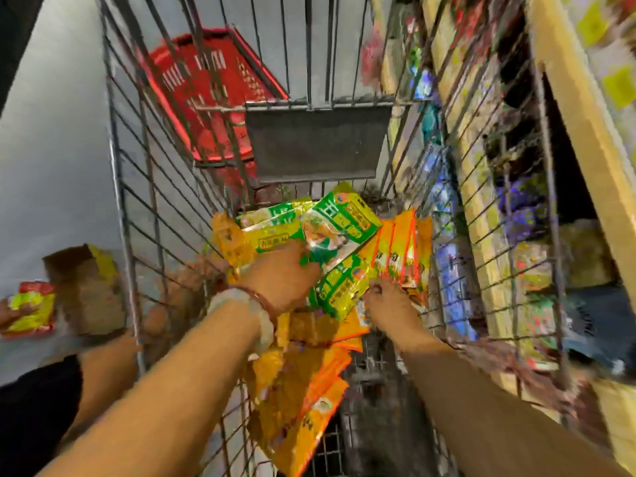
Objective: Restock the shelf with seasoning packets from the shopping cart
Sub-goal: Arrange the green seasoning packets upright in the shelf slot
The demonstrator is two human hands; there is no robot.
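My left hand [282, 273] grips green-and-yellow foil seasoning packets [339, 222] mid-way along the grey wire shopping cart [137, 187]. Right hand [387, 302] pinches orange packets [401, 249] by the cart's right wall — blurry.

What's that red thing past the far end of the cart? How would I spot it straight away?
Follow the wire shopping cart to its far end, away from the person's arms. Behind the bars at the upper left, beside the grey panel, stands a red plastic basket. It is the only big red slotted thing there; the packets below are green, yellow and orange.

head view looks steeply down into cart [130, 215].
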